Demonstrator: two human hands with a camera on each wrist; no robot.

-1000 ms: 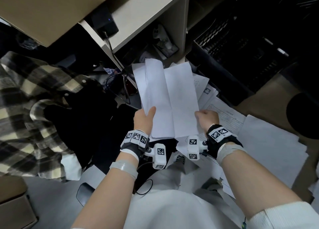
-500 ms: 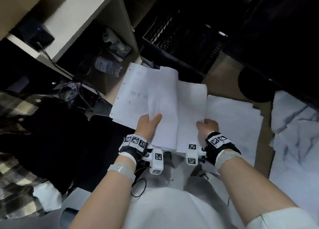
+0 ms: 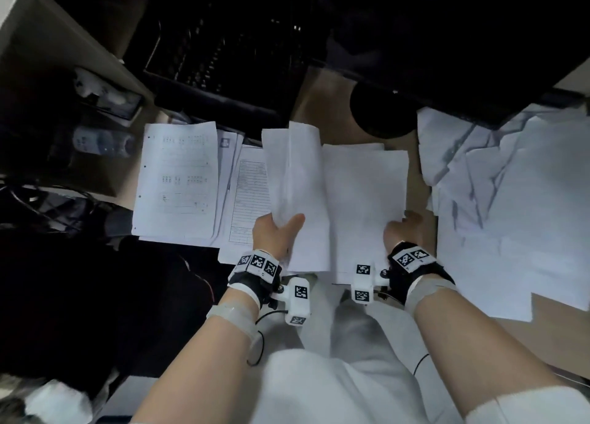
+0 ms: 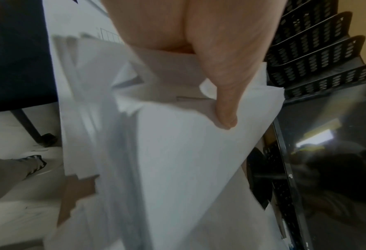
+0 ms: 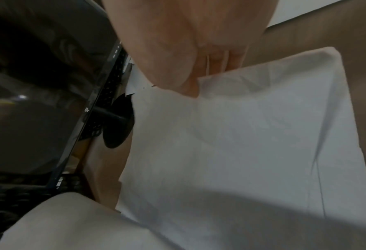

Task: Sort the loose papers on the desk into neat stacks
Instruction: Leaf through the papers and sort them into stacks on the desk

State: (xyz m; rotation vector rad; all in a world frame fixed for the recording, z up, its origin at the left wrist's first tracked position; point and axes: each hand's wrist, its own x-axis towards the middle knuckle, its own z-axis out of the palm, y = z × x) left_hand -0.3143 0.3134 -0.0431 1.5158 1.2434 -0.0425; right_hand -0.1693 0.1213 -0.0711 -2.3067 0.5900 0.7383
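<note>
A bundle of white sheets (image 3: 297,184) is held over the desk's middle, folded open like a book. My left hand (image 3: 281,225) pinches its left half at the near edge, thumb on top; in the left wrist view the thumb (image 4: 224,108) presses on the sheets (image 4: 177,169). My right hand (image 3: 403,228) grips the near right edge of the right half (image 3: 364,193), fingers curled on the paper's corner (image 5: 241,88). A stack of printed papers (image 3: 178,184) lies to the left. Loose, overlapping white sheets (image 3: 510,206) are spread out to the right.
A black mesh tray rack (image 3: 217,56) stands at the back, beside the monitor's round foot (image 3: 380,113). The dark screen (image 5: 38,101) rises at the back right. A plastic bottle (image 3: 102,142) lies in the shelf at left. The wooden desk (image 3: 418,180) shows between the piles.
Both hands have carried the bundle to the right, from beside the shelf to the desk's middle, and kept their hold. The head view has swung right, showing the spread sheets.
</note>
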